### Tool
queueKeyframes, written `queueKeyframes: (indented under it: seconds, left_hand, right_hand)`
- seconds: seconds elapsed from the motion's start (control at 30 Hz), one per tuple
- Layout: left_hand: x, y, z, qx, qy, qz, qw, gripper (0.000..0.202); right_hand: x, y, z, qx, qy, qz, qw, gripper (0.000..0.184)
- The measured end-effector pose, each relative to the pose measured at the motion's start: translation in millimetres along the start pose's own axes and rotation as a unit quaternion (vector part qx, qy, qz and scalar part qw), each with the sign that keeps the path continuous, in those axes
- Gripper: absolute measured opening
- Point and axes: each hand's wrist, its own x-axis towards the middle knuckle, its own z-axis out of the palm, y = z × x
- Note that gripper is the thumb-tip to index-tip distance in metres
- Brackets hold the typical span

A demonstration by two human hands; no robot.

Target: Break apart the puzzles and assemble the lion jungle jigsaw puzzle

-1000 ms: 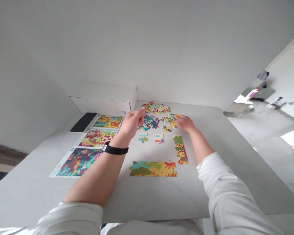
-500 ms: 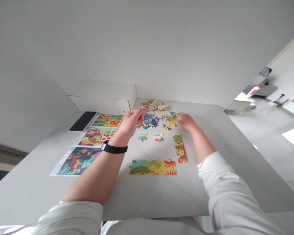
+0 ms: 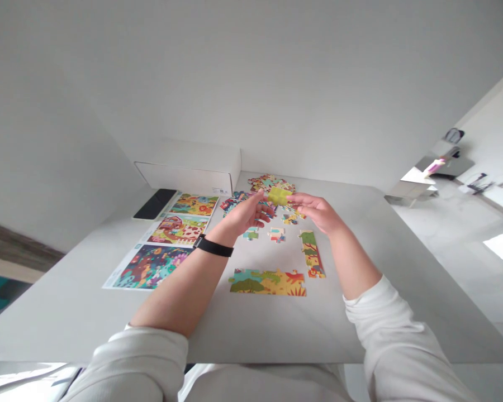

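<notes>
A yellow-green puzzle piece [image 3: 280,195] is raised above the loose pieces, between my two hands. The fingers of my right hand [image 3: 318,212] pinch its right edge. My left hand [image 3: 248,215] is at the other side, thumb and fingers apart, with the thumb tip close to the piece's left edge; I see no clear grip there. Nearer to me lie two small pieces, one green and blue [image 3: 250,234], one red and cream [image 3: 277,235]. A joined vertical strip [image 3: 312,254] with a tree and a lion lies at right, and a joined crocodile section [image 3: 268,283] in front.
Loose piece piles lie behind my hands, one reddish [image 3: 262,181], one dark blue and purple [image 3: 230,205]. Picture sheets [image 3: 178,230] and a black phone [image 3: 155,204] are at left. A white box [image 3: 188,173] stands against the wall.
My right hand has moved left from the pile's edge with the yellow-green piece, now lifted into view. The left hand has turned and its fingers have spread.
</notes>
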Motion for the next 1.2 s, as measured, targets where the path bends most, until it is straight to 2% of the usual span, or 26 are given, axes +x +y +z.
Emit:
queueKeyframes:
  seconds: [0.13, 0.27, 0.4, 0.47, 0.53, 0.63, 0.7, 0.77, 0.9, 1.07, 1.2]
  left_hand:
    - [2.6, -2.1, 0.7, -0.041, -0.033, -0.085, 0.995, 0.043]
    - [-0.1, -3.0, 0.0, -0.05, -0.06, -0.093, 0.993, 0.02]
    - [-1.1, -4.4, -2.0, -0.074, -0.077, -0.092, 0.99, 0.021]
    - [0.8, -5.6, -2.8, -0.083, -0.08, -0.096, 0.989, 0.025]
    - [3.6, -7.2, -3.8, -0.082, -0.066, -0.088, 0.991, 0.029]
    - [6.9, -9.9, -5.3, -0.071, -0.007, -0.053, 0.996, 0.032]
    - [7.7, -11.9, -5.5, -0.058, 0.036, -0.015, 0.998, 0.034]
    - [7.9, -14.2, -5.0, -0.04, 0.066, 0.026, 0.997, 0.035]
    - [9.2, -19.4, -2.6, -0.016, 0.081, 0.083, 0.993, 0.038]
    - [11.2, -21.2, 0.3, -0.001, 0.061, 0.085, 0.995, 0.042]
    - [10.8, -19.0, 1.8, -0.005, 0.074, 0.082, 0.994, 0.035]
  right_hand:
    - [-5.5, -7.7, 4.0, -0.069, -0.052, -0.031, 0.996, 0.042]
    - [-6.1, -9.1, 1.9, -0.116, -0.077, -0.059, 0.988, 0.042]
    - [-5.1, -9.7, 3.1, -0.116, -0.103, -0.088, 0.984, 0.043]
    - [-4.2, -8.3, 5.0, -0.136, -0.091, -0.109, 0.98, 0.041]
    - [-2.8, -4.8, 7.0, -0.183, -0.039, -0.114, 0.976, 0.036]
    - [0.4, 4.3, 9.7, -0.238, 0.057, -0.083, 0.966, 0.029]
    - [2.3, 11.6, 11.9, -0.212, 0.081, -0.041, 0.973, 0.024]
    - [3.3, 17.1, 15.2, -0.158, 0.069, 0.005, 0.985, 0.021]
    - [3.2, 16.8, 24.1, -0.101, 0.022, 0.048, 0.993, 0.035]
    - [3.5, 12.1, 28.4, -0.077, 0.026, 0.068, 0.994, 0.042]
    - [3.4, 18.0, 23.7, -0.086, 0.029, 0.062, 0.994, 0.043]
